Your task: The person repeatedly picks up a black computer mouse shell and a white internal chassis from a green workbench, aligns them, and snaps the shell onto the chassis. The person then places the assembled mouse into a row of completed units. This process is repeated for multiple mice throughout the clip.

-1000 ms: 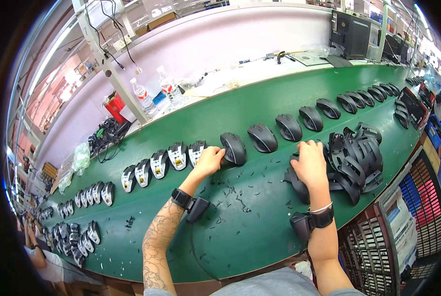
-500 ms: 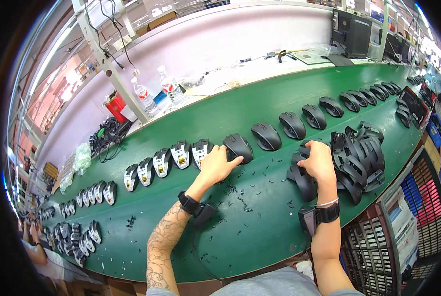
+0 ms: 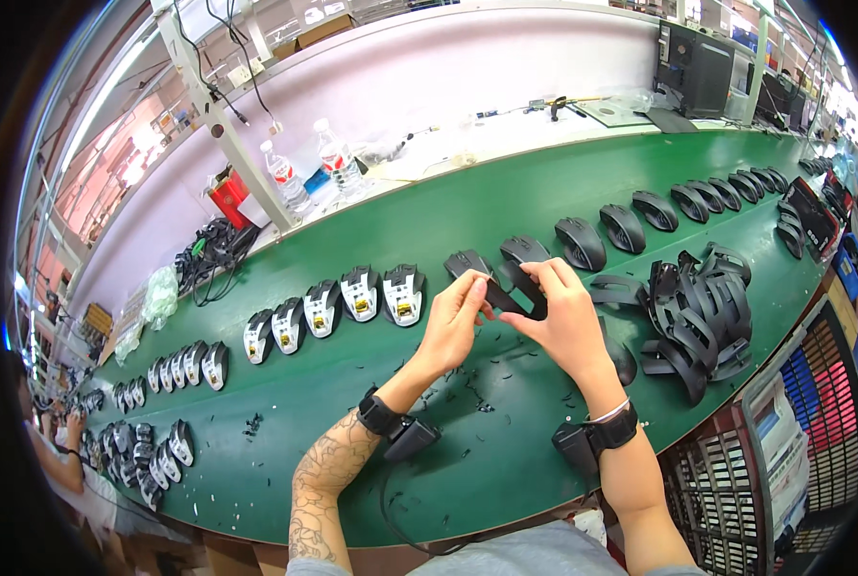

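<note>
Between my two hands, over the green table (image 3: 506,451), is a curved black mouse shell (image 3: 503,300). My left hand (image 3: 451,324) pinches its left end with thumb and fingers. At its other end my right hand (image 3: 565,324) grips it, the fingers partly hiding it. Just behind the hands stand black-topped mice, the closest a black mouse (image 3: 465,262). To the left of my left hand is an uncovered mouse (image 3: 403,295) with a white inside and a yellow patch. A heap of black mouse shells (image 3: 703,312) lies right of my right hand.
Small black scraps (image 3: 482,405) litter the table before me. More uncovered mice (image 3: 288,324) line the left side, with a pile of mice (image 3: 131,451) nearer. Plastic crates (image 3: 722,480) stand at the right edge. Bottles (image 3: 338,168) stand behind. Another person's arm (image 3: 64,461) shows far left.
My right hand has come left from the shells beside the heap, carrying a black shell. My left hand has left the black mouse and meets the right hand at the shell.
</note>
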`<state>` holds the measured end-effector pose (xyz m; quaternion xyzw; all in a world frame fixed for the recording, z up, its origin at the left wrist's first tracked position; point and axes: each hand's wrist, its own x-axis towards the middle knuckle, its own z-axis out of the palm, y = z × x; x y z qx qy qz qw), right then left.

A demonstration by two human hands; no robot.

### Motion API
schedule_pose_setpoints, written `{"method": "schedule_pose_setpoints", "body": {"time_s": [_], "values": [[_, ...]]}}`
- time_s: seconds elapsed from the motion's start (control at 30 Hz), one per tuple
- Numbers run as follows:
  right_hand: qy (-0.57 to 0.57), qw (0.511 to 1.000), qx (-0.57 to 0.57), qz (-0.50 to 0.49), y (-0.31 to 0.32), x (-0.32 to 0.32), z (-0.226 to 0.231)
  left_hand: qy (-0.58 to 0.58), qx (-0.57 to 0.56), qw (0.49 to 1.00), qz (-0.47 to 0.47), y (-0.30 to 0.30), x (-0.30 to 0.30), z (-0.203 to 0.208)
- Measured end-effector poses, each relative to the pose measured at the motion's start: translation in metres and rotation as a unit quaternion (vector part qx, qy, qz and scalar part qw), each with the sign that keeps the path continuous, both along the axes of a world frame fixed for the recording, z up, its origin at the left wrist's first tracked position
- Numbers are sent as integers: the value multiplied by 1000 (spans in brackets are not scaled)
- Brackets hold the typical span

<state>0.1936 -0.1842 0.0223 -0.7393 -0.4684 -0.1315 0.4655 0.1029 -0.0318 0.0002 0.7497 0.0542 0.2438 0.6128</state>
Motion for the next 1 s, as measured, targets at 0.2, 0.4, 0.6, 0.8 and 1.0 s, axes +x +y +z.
{"method": "schedule_pose_setpoints", "body": {"time_s": [0.2, 0.4, 0.6, 0.8, 1.0], "values": [[41, 998, 15, 53, 11, -15, -6, -8, -22, 999, 47, 3, -12, 4], [100, 984, 45, 141, 14, -16, -7, 31, 8, 999, 23, 16, -21, 13], [147, 984, 36, 92, 14, -26, -1, 125, 193, 973, -15, 84, -8, 21], [31, 998, -2, 53, 15, -21, -15, 371, 513, 759, 151, 149, -14, -22], [11, 999, -13, 32, 16, -27, -21, 294, 482, 811, 155, 129, -8, -11]]}}
